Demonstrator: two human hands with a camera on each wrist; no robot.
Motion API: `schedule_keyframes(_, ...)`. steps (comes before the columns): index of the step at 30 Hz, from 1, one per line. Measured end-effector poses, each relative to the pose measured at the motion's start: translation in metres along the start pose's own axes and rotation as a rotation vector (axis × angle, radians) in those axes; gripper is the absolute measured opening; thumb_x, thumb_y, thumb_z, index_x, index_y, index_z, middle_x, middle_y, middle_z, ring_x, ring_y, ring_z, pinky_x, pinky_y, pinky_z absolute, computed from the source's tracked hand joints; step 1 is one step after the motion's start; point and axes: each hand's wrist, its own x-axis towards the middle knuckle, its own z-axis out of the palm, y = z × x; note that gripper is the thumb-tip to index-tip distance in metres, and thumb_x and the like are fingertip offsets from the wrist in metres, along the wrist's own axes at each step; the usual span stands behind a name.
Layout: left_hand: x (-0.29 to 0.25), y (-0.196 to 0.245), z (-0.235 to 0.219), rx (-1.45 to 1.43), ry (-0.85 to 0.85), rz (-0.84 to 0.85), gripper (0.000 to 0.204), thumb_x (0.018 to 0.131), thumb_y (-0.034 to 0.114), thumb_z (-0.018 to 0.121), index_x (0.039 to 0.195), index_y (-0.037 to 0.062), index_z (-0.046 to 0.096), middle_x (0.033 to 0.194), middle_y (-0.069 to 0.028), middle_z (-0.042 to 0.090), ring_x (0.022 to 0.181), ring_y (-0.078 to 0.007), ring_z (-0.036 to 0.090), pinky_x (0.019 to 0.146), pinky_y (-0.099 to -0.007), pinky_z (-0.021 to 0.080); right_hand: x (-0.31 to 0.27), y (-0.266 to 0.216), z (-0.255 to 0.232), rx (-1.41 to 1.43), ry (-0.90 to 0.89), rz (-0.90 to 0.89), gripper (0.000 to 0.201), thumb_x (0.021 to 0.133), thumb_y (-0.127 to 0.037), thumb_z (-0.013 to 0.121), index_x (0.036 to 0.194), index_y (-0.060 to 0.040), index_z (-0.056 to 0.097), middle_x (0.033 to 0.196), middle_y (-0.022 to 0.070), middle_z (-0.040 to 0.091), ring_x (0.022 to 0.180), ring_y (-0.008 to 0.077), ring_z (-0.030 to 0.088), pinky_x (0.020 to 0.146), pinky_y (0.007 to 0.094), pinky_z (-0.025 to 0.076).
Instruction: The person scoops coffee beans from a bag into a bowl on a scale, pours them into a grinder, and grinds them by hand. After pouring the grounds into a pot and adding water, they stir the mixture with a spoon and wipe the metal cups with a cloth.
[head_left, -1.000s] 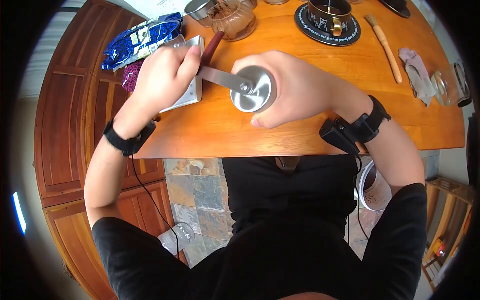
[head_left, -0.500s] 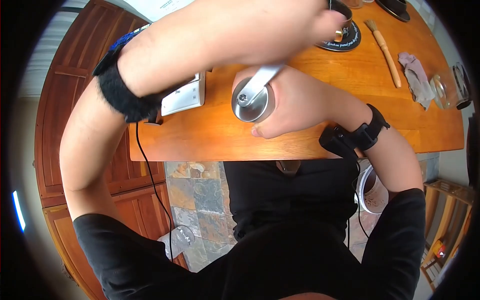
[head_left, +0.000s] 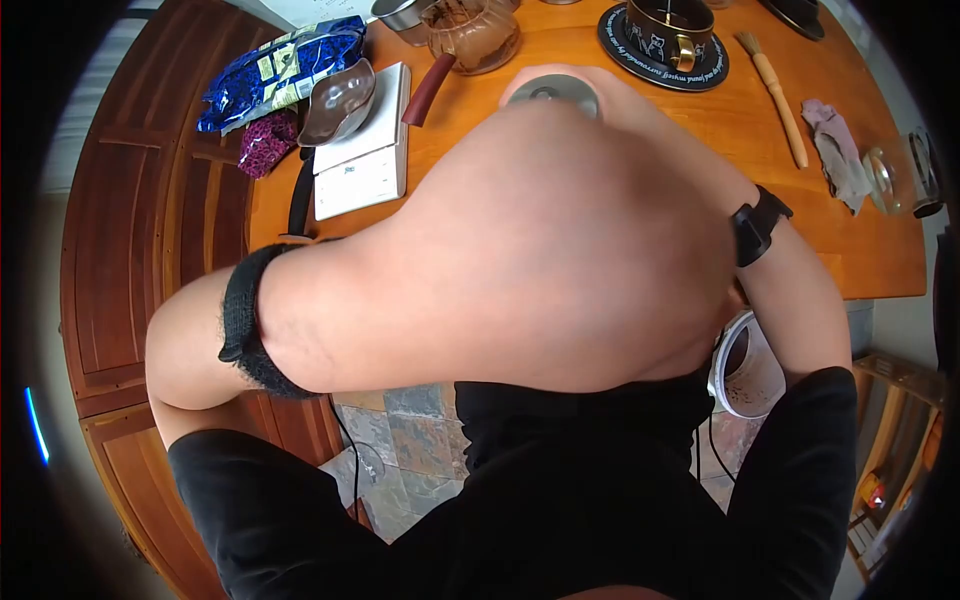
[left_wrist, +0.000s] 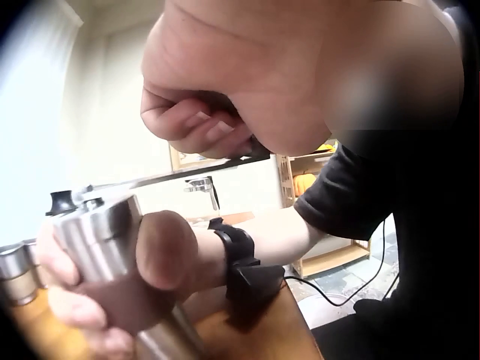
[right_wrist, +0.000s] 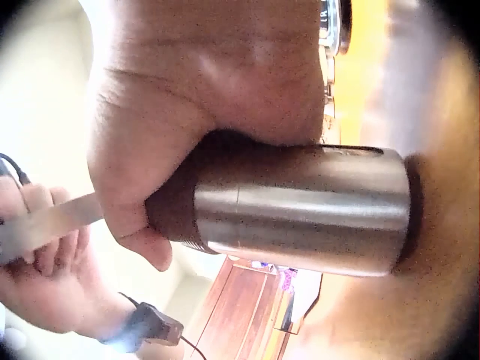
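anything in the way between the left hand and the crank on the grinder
Nothing visible: the left hand is curled round the outer end of the crank, while the right hand grips the grinder by its dark sleeve.

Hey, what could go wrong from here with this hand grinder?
The right hand alone visibly steadies the hand grinder while the left hand grips its crank, so a weak grip could let the body twist or tip. The left forearm passes close to the scale; a wide swing might jolt it and the smoky dish at its side.
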Motion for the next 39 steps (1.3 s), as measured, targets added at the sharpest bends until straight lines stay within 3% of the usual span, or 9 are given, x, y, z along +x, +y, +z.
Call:
schedule_keyframes(9, -0.067, -0.039, -0.008, -0.173, -0.046, 0.023, 0.032, 0.070, 0.032, 0.063, 0.057, 0.0113, 0.043, 0.050, -0.0031, 0.041, 0.044, -0.0224, 0.048, 0.040, -0.0355, 0.040, -0.009, -0.016, -0.006, 0.238, -0.083, 0.189, 0.036, 0.062, -0.004, 0.077, 0.094, -0.0059, 0.061, 0.082, 0.0004, 0.062, 0.075, 0.0098, 0.059, 0.069, 0.0267, 0.049)
schedule_keyframes(11, -0.082, -0.053, -0.010, -0.158, -0.085, -0.038, 0.031, 0.076, 0.029, 0.058, 0.057, 0.0100, 0.043, 0.051, -0.0065, 0.041, 0.043, -0.0271, 0.047, 0.042, -0.0389, 0.040, -0.007, -0.004, -0.003, 0.202, -0.094, 0.124, 0.039, 0.062, -0.001, 0.075, 0.098, -0.0051, 0.059, 0.079, 0.0012, 0.061, 0.068, 0.0110, 0.058, 0.059, 0.0253, 0.049)
schedule_keyframes(15, -0.109, -0.086, -0.001, -0.145, -0.119, -0.251, 0.036, 0.090, 0.024, 0.044, 0.058, 0.0060, 0.043, 0.053, -0.0131, 0.043, 0.050, -0.0359, 0.049, 0.049, -0.0451, 0.040, -0.007, -0.018, -0.001, 0.077, -0.178, 0.247, 0.048, 0.061, -0.002, 0.077, 0.106, -0.0050, 0.059, 0.085, 0.0024, 0.062, 0.081, 0.0110, 0.061, 0.070, 0.0270, 0.051)
schedule_keyframes(20, -0.099, -0.101, 0.005, -0.245, -0.234, -0.733, 0.047, 0.096, 0.033, 0.042, 0.066, -0.0002, 0.058, 0.058, -0.0177, 0.053, 0.058, -0.0388, 0.055, 0.055, -0.0447, 0.044, -0.009, -0.023, 0.008, -0.066, -0.184, 0.095, 0.045, 0.061, -0.007, 0.078, 0.103, -0.0028, 0.060, 0.085, 0.0023, 0.062, 0.080, 0.0118, 0.060, 0.073, 0.0273, 0.049)
schedule_keyframes(24, -0.067, -0.114, 0.006, -0.083, -0.242, -0.765, 0.050, 0.097, 0.038, 0.041, 0.075, -0.0005, 0.065, 0.065, -0.0207, 0.059, 0.061, -0.0390, 0.058, 0.061, -0.0452, 0.046, -0.009, -0.035, 0.009, -0.097, -0.255, 0.102, 0.044, 0.061, -0.008, 0.078, 0.101, -0.0020, 0.060, 0.087, 0.0040, 0.063, 0.082, 0.0136, 0.061, 0.076, 0.0279, 0.049)
schedule_keyframes(27, -0.042, -0.123, 0.012, -0.101, -0.134, -0.628, 0.044, 0.100, 0.032, 0.041, 0.074, -0.0023, 0.052, 0.059, -0.0165, 0.049, 0.056, -0.0323, 0.047, 0.062, -0.0410, 0.043, -0.009, -0.034, 0.012, -0.111, -0.269, 0.109, 0.042, 0.060, -0.008, 0.078, 0.098, -0.0031, 0.060, 0.086, 0.0032, 0.063, 0.080, 0.0131, 0.060, 0.075, 0.0272, 0.049)
schedule_keyframes(31, 0.017, -0.104, 0.007, -0.070, -0.096, -0.486, 0.041, 0.094, 0.036, 0.052, 0.070, 0.0031, 0.056, 0.060, -0.0092, 0.053, 0.052, -0.0243, 0.052, 0.051, -0.0366, 0.044, -0.007, -0.029, 0.019, -0.045, -0.258, 0.114, 0.042, 0.060, -0.010, 0.079, 0.097, -0.0045, 0.060, 0.087, 0.0027, 0.063, 0.080, 0.0133, 0.060, 0.075, 0.0267, 0.049)
schedule_keyframes(34, 0.043, -0.083, -0.019, 0.134, -0.084, 0.074, 0.026, 0.083, 0.021, 0.057, 0.067, 0.0017, 0.061, 0.059, -0.0191, 0.060, 0.052, -0.0348, 0.060, 0.055, -0.0462, 0.051, -0.010, -0.033, 0.016, -0.141, -0.239, 0.123, 0.044, 0.061, -0.012, 0.081, 0.100, -0.0054, 0.061, 0.089, 0.0029, 0.064, 0.082, 0.0144, 0.061, 0.076, 0.0269, 0.049)
schedule_keyframes(39, 0.031, -0.035, -0.010, 0.076, 0.002, 0.085, 0.025, 0.080, 0.025, 0.061, 0.065, 0.0058, 0.056, 0.059, -0.0129, 0.053, 0.051, -0.0288, 0.056, 0.051, -0.0410, 0.047, -0.019, -0.029, 0.012, -0.369, -0.144, 0.045, 0.036, 0.062, -0.008, 0.073, 0.095, -0.0051, 0.060, 0.085, 0.0044, 0.063, 0.075, 0.0162, 0.059, 0.068, 0.0296, 0.049)
